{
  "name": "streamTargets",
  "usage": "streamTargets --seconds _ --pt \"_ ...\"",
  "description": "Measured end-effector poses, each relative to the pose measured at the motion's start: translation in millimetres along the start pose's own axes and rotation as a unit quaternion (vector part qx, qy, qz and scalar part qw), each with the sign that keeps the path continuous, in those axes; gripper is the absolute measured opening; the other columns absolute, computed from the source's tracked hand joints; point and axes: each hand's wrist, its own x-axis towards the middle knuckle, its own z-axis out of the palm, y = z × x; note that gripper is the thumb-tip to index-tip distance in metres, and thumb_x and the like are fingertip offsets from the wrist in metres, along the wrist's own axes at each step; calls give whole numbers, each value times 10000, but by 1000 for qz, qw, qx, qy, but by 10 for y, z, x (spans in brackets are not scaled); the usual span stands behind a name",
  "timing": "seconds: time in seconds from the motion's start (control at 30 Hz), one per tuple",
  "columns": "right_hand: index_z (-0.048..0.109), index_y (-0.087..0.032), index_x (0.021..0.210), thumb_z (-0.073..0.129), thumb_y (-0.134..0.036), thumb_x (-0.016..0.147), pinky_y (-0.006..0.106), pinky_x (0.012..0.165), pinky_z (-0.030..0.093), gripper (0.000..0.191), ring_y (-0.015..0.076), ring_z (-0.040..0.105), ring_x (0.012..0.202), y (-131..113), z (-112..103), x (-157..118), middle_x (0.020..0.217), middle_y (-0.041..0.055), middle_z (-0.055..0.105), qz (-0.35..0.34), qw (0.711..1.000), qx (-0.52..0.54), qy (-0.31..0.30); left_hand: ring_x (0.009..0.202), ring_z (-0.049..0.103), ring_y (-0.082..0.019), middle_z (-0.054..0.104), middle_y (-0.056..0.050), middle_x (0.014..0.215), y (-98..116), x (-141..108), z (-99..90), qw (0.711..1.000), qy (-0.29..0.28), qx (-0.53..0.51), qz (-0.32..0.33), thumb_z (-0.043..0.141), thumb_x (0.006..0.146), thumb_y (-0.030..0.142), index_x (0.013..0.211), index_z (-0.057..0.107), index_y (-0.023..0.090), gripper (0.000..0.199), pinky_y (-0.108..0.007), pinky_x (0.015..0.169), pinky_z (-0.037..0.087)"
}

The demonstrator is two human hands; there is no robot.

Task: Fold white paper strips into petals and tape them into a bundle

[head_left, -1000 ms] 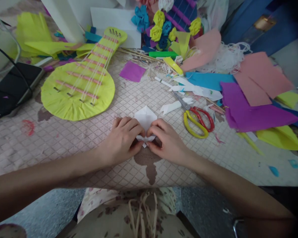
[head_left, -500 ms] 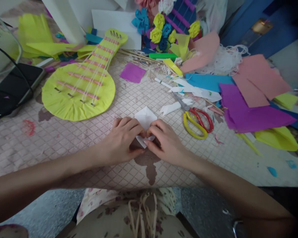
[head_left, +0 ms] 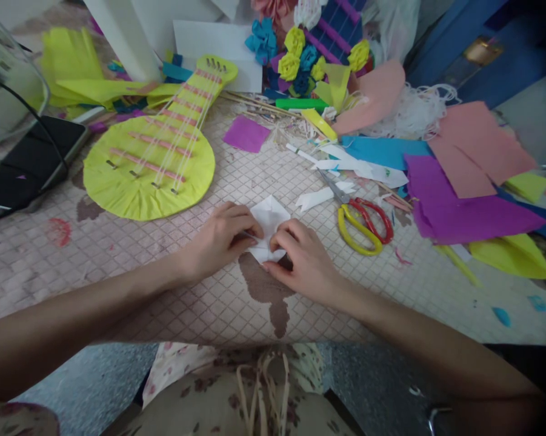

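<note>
A small folded piece of white paper [head_left: 269,213] lies on the quilted table cover in front of me, with creases showing on its face. My left hand [head_left: 222,237] pinches its left edge between thumb and fingers. At the lower right of the paper, my right hand [head_left: 305,257] has curled fingers and thumb closed on its edge. Parts of the paper's sides are hidden beneath my fingers. To the right of my right hand lie scissors [head_left: 359,230] with one yellow and one red handle loop.
A yellow paper lute shape [head_left: 149,163] with strings lies at left, beside a dark phone [head_left: 31,160]. Purple paper [head_left: 468,206], pink paper [head_left: 482,145] and white scraps [head_left: 363,166] spread across the right. Crepe-paper flowers [head_left: 295,54] stand at the back.
My left hand has shifted left and up, away from my right hand, uncovering more of the white paper. My right hand stays nearly in place. The view has moved slightly.
</note>
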Motion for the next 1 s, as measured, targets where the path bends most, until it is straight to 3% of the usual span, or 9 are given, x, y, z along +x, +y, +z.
streamTargets --seconds 0.1,0.17,0.3,0.4,0.63,0.73,0.87,1.0 --pt "516 -191 870 621 -306 794 353 792 413 174 212 500 917 -4 3 0 959 69 503 4 1000 -4 -5 860 523 -168 592 -33 860 1 -40 -21 996 87 13 3 548 834 147 850 607 175 67 -314 794 425" --pt "518 -190 876 611 -324 803 358 791 411 178 217 500 920 1 8 -2 966 73 507 4 1000 -9 -8 855 535 -163 604 -30 868 41 -86 -23 994 105 17 39 559 840 166 856 609 185 56 -314 795 430" --pt "513 -183 900 590 -311 806 357 774 408 177 215 503 908 21 20 -9 987 77 510 -3 1000 -15 -4 864 564 -143 642 -22 877 136 -163 42 993 20 -32 113 510 873 120 891 615 194 130 -303 823 431" --pt "502 -180 907 595 -270 791 351 768 408 173 214 501 912 22 25 -12 976 73 508 0 1000 -14 -2 896 569 -145 644 -33 904 168 -167 91 993 -13 -51 102 492 888 117 922 610 181 139 -301 833 437" --pt "481 -186 961 677 -355 759 368 821 425 329 226 497 966 53 -17 -21 1009 71 506 -8 1000 25 -12 885 563 -159 628 -44 909 154 -127 131 996 -31 -41 72 498 895 161 935 595 165 105 -306 807 442" --pt "464 -203 1032 709 -304 730 371 862 431 401 222 488 1010 125 -99 -35 1060 71 491 -28 996 82 -38 918 550 -175 611 -57 977 139 -124 152 996 -48 -5 79 487 901 174 984 596 175 137 -341 835 419" --pt "458 -211 1058 598 -176 796 350 869 436 300 202 481 1027 174 -180 -49 1064 70 476 -50 988 139 -56 928 544 -179 603 -53 985 146 -109 153 995 -68 5 74 476 899 163 998 591 189 154 -348 841 408" --pt "466 -199 1012 506 -111 826 335 817 444 210 187 494 955 138 -139 -46 1016 69 473 -14 992 125 -25 881 542 -179 603 -46 911 185 -102 160 997 -62 4 50 471 899 188 945 564 173 105 -340 805 420"
